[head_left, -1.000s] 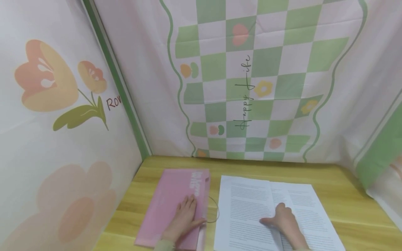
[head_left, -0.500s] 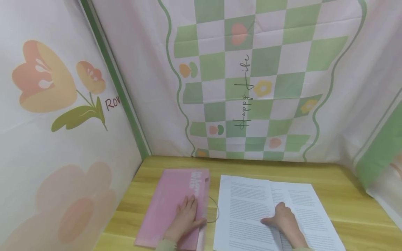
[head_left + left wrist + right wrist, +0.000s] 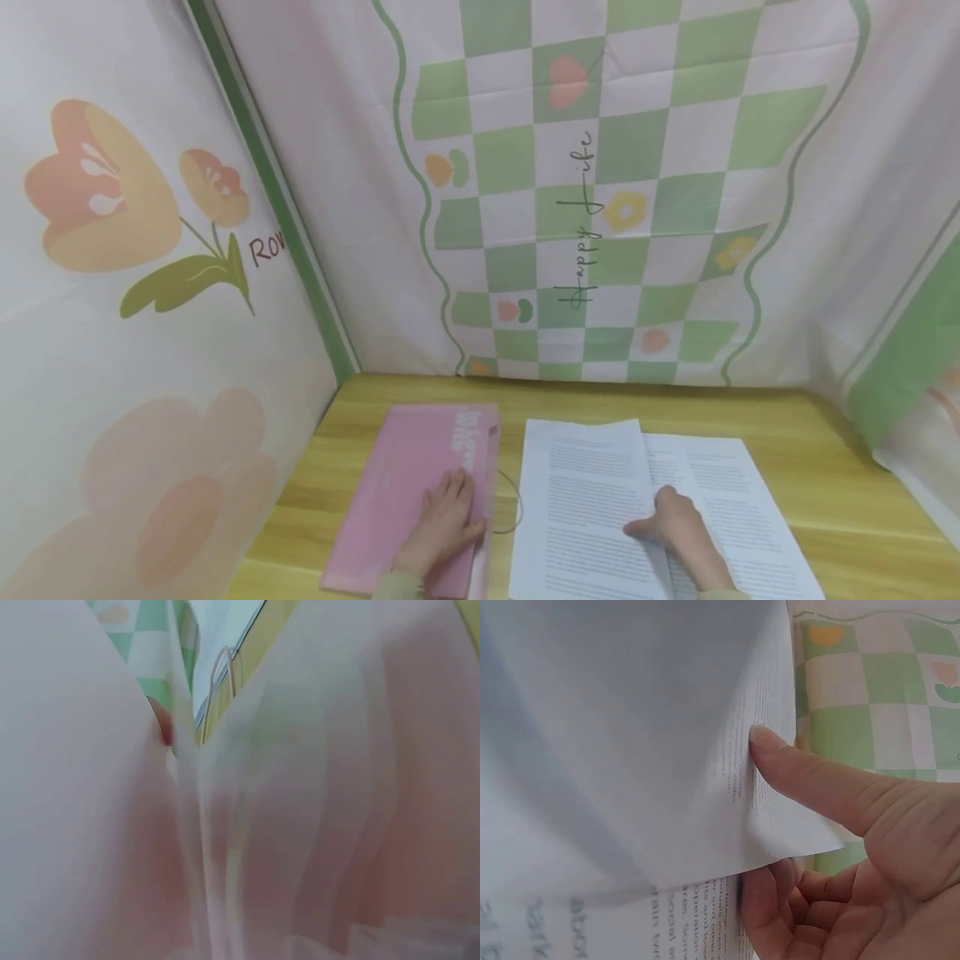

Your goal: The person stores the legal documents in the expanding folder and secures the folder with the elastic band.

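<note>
In the head view a pink translucent file folder (image 3: 405,483) with white lettering lies on the left part of the table. My left hand (image 3: 444,523) rests on its cover with fingers stretched out, the thumb by the right edge. Pale pink layers of the folder fill most of the left wrist view. To the right lie printed paper sheets (image 3: 581,508), the left one overlapping another sheet (image 3: 738,492). My right hand (image 3: 678,525) pinches the upper sheet (image 3: 667,787) at its right edge; the right wrist view shows its thumb on top and curled fingers beneath.
A thin elastic loop (image 3: 518,500) sticks out from the folder's right side. The wooden table (image 3: 637,400) ends at a green and white checked curtain (image 3: 600,208). A flowered curtain (image 3: 150,333) hangs along the left side.
The far edge of the upper sheet has risen and bowed slightly. My right hand keeps its hold at nearly the same place. The left hand has shifted slightly on the folder.
</note>
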`<state>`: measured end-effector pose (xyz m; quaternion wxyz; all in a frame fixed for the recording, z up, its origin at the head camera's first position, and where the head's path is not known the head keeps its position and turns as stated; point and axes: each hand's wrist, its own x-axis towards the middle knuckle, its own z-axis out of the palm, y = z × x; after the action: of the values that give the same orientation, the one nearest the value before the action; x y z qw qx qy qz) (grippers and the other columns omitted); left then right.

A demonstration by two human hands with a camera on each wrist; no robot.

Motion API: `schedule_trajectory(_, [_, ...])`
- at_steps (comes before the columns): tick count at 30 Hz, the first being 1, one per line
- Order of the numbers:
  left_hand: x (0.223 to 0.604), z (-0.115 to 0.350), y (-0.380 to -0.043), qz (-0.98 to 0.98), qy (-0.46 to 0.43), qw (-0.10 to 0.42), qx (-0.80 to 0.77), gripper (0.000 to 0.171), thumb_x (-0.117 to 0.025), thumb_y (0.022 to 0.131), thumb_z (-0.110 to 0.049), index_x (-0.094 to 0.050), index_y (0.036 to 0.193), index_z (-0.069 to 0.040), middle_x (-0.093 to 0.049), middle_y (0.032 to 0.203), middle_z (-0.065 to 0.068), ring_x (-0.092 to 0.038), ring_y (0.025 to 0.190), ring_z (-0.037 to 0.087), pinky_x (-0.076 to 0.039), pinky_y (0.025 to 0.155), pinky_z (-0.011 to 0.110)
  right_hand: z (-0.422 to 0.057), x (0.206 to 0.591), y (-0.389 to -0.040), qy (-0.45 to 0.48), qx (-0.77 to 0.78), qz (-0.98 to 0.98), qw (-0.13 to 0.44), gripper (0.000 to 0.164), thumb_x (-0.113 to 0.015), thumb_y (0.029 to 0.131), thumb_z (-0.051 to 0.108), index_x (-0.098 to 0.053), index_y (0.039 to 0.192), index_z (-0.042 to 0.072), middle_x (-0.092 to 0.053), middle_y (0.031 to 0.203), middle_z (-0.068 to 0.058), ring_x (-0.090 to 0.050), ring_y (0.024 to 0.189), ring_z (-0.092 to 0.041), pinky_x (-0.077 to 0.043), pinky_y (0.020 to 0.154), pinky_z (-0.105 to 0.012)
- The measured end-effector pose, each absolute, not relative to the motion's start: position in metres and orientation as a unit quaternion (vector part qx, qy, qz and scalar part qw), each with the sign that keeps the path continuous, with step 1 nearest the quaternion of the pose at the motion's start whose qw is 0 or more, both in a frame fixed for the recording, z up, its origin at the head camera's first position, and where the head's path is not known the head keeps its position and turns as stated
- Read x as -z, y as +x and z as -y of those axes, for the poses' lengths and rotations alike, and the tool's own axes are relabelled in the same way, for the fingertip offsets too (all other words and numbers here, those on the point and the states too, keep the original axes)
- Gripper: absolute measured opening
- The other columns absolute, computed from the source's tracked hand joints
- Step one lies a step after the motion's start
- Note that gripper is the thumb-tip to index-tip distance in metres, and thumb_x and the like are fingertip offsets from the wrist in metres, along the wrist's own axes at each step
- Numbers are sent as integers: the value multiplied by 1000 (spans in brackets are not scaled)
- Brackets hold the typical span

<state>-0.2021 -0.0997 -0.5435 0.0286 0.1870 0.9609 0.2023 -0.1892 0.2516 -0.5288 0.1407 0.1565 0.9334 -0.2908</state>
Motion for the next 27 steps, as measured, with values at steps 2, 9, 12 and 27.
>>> schedule_trajectory(2, [544,100,-203,-962,185,30,-200,75,-63,91,-38,-39,147,5,-35,156,26,-31,145,47,-26,109,75,-250,529,-190,157,293,-932,141,89,-87,65,37,-47,116,-24,-59,102,-37,-63,91,-46,-54,79,-54])
schedule_trajectory(9, [541,100,-201,-956,182,39,-226,71,-61,91,-33,-39,146,6,-35,155,28,-30,145,48,-25,113,70,-245,529,-191,134,245,-953,116,89,-88,63,36,-50,116,-25,-50,105,-41,-55,95,-50,-52,83,-56])
schedule_trajectory(12, [541,101,-201,-954,183,37,-233,71,-60,91,-32,-39,146,7,-36,155,28,-31,145,48,-26,116,65,-243,528,-190,131,244,-955,107,89,-88,63,32,-48,117,-26,-45,105,-43,-54,93,-51,-53,79,-56])
schedule_trajectory(27, [542,100,-205,-956,186,19,-227,66,-58,92,-28,-40,146,6,-40,153,26,-37,143,43,-30,118,55,-244,527,-191,122,290,-944,96,108,-88,62,26,-25,131,-28,-38,114,-55,-54,98,-62,-53,80,-63])
